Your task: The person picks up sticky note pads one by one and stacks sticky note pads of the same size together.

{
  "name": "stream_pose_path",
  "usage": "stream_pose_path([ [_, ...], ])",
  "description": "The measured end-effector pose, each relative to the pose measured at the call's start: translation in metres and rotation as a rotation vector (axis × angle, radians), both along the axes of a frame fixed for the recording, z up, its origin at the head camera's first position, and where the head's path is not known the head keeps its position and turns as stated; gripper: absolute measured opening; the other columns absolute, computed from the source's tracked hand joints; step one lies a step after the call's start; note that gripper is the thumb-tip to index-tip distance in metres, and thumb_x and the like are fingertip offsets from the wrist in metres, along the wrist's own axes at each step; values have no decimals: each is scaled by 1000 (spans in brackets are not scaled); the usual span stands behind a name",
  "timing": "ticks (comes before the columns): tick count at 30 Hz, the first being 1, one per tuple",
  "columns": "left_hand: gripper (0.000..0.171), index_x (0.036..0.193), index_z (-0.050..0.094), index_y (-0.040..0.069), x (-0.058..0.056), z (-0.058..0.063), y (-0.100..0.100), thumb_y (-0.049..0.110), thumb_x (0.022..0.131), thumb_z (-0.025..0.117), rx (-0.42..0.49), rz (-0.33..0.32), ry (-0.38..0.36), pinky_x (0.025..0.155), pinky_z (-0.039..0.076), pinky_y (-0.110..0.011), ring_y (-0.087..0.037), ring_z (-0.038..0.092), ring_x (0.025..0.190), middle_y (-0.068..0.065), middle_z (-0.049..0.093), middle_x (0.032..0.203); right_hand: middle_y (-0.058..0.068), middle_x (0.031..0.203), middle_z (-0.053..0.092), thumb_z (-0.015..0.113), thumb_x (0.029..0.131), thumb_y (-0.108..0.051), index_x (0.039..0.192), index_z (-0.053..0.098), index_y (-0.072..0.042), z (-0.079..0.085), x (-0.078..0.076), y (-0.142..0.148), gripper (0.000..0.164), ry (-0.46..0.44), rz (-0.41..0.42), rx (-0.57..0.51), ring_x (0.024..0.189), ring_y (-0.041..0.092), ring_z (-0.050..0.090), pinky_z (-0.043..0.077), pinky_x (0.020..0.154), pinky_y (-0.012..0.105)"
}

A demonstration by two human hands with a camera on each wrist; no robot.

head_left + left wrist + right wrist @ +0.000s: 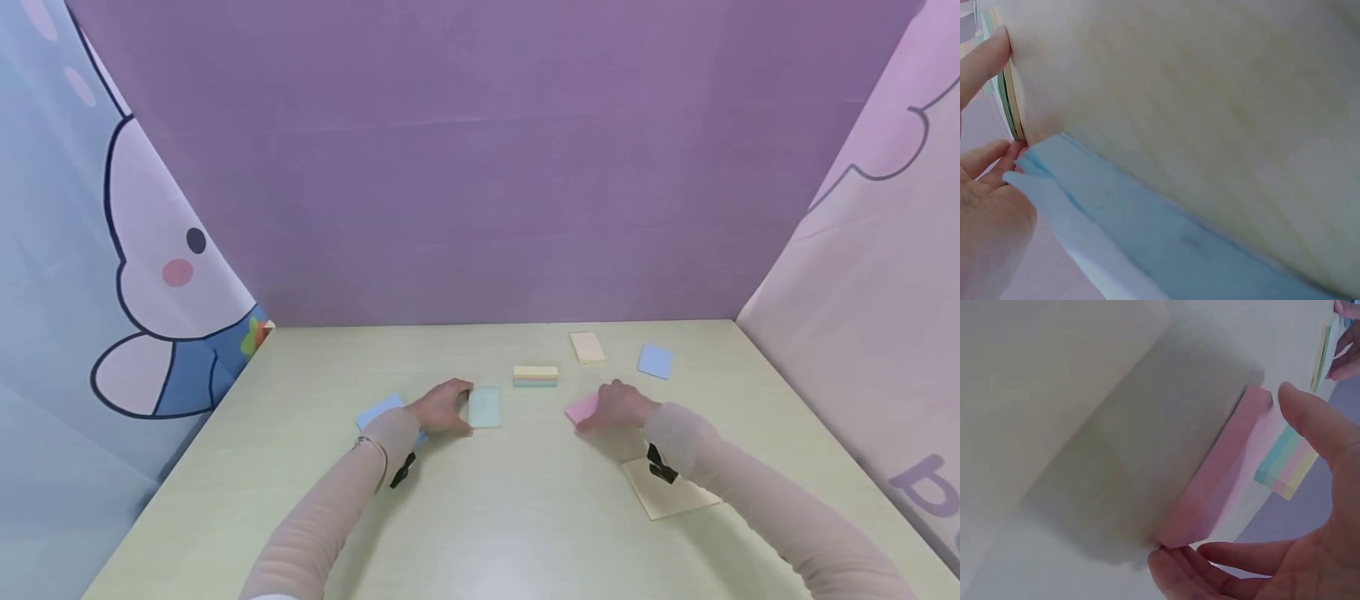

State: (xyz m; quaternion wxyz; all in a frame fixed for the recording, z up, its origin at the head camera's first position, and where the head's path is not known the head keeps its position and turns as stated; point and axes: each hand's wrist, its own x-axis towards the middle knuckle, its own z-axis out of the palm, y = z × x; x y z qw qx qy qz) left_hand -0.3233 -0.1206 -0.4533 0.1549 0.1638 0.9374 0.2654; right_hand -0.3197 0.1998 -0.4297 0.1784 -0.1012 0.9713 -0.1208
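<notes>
Near the middle of the table, my left hand (441,408) holds a pale green sticky-note pad (485,407) by its near-left edges. The left wrist view shows the thumb on one end, fingertips at the other, and a yellowish layer along the pad's side. To the right, my right hand (621,408) grips a pink sticky-note pad (1219,478). Its fingertips are at one end, the thumb right by the opposite corner. Under the left wrist lies a blue sticky-note pad (380,411), partly covered by the sleeve; it fills the lower left wrist view.
Between the hands and farther back stands a striped multicoloured sticky-note block (536,377). A small cream pad (587,347) and a blue pad (656,362) lie at the back right. Below the right forearm is a larger cream pad (667,493). A purple backdrop (480,167) closes the table's far edge.
</notes>
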Motion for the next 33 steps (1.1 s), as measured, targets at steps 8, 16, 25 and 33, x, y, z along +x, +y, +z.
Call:
stream_pose_path([
  [8,83,138,35,1,0,0,0,23,71,78,0,-1,14,109,28,-41,-30,33,132,-14,38,142,12,91,49,70,69,-46,103,55,5,1,6,-5,63,10,-5,16,78,23,48,44,65,34],
  [16,83,138,36,0,0,0,0,22,71,79,14,13,9,109,28,-41,-30,34,132,-14,38,142,17,99,50,68,69,-51,106,54,7,4,7,-5,71,12,-3,-13,83,26,48,45,68,39],
  [25,83,138,35,1,-1,-3,-2,23,71,79,27,17,1,110,27,-42,-30,33,133,-13,37,142,16,113,58,73,68,-4,116,57,4,18,-18,10,52,122,407,-162,106,33,53,44,93,46],
  [33,82,139,34,1,3,0,-1,22,72,78,24,18,1,110,27,-42,-30,33,132,-13,37,143,5,98,62,71,61,7,102,67,-5,11,-23,8,43,74,454,-118,85,17,54,47,76,32],
])
